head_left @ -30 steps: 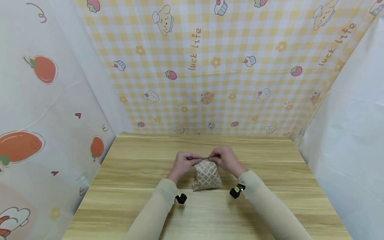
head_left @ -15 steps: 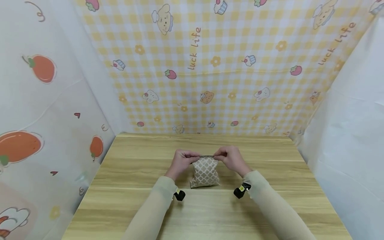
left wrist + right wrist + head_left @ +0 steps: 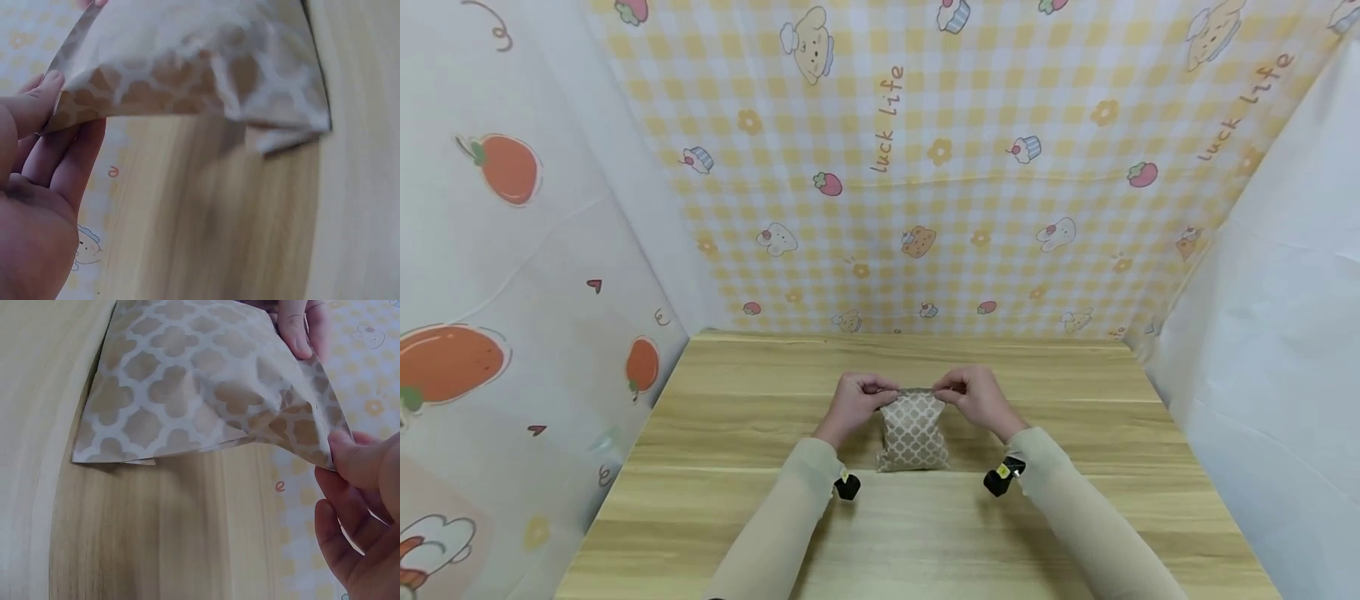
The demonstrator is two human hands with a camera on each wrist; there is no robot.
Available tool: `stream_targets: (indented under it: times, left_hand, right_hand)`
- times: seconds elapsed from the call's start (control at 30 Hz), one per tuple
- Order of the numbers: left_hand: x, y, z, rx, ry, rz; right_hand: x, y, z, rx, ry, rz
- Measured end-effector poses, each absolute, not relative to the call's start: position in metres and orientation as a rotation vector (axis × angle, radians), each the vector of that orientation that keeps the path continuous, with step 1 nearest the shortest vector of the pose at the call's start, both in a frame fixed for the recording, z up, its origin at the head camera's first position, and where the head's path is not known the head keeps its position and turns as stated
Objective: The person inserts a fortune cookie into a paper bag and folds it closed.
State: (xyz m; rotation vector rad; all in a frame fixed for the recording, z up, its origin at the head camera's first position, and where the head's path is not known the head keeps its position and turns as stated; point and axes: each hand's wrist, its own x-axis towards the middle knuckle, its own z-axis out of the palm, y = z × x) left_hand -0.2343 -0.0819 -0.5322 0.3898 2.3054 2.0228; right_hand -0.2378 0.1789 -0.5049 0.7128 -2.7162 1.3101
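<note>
A brown paper bag [image 3: 914, 433] with a white lattice print stands in the middle of the table, its bottom edge down on the wood. My left hand [image 3: 856, 402] pinches the bag's top left corner between thumb and fingers. At the top right corner my right hand [image 3: 976, 398] pinches the same edge. Between the hands the top edge runs straight and looks flattened. In the left wrist view the bag [image 3: 187, 69] bulges in the middle, and a fold sticks out at its base. The right wrist view shows creases in the bag [image 3: 181, 387] near the top.
The wooden table [image 3: 760, 517] reaches back to a yellow checked cloth [image 3: 940, 200] with cartoon prints. A white printed sheet [image 3: 550, 250] hangs at the left, and a plain white sheet [image 3: 1270, 350] at the right. A small black camera sits on each wrist.
The right hand has slid rightward along the bag's top edge, away from the left hand. The left hand and bag have shifted slightly left and back. Over the last half second little has moved.
</note>
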Motion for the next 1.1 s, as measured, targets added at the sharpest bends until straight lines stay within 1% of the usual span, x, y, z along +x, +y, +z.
stream_targets:
  times: [0.17,0.3,0.43,0.57,0.7,0.9,1.1]
  left_hand:
    - [-0.234,-0.084,-0.535,0.345,2.465,1.895]
    - [-0.235,-0.085,-0.540,0.366,2.530,1.834]
    - [-0.243,-0.085,-0.549,0.389,2.571,1.797]
    - [-0.251,-0.086,-0.557,0.393,2.627,1.727]
    - [-0.253,-0.087,-0.561,0.358,2.633,1.646]
    - [-0.249,-0.085,-0.562,0.347,2.594,1.627]
    - [-0.245,-0.087,-0.561,0.324,2.577,1.645]
  right_hand:
    - [-0.239,0.182,-0.509,0.721,-2.747,1.268]
    - [-0.241,0.180,-0.516,0.726,-2.766,1.163]
    - [-0.246,0.174,-0.524,0.666,-2.780,1.110]
    - [-0.251,0.167,-0.530,0.572,-2.864,1.144]
    - [-0.252,0.163,-0.535,0.523,-2.936,1.167]
    - [-0.251,0.166,-0.544,0.554,-2.938,1.182]
    - [-0.247,0.177,-0.542,0.532,-2.933,1.258]
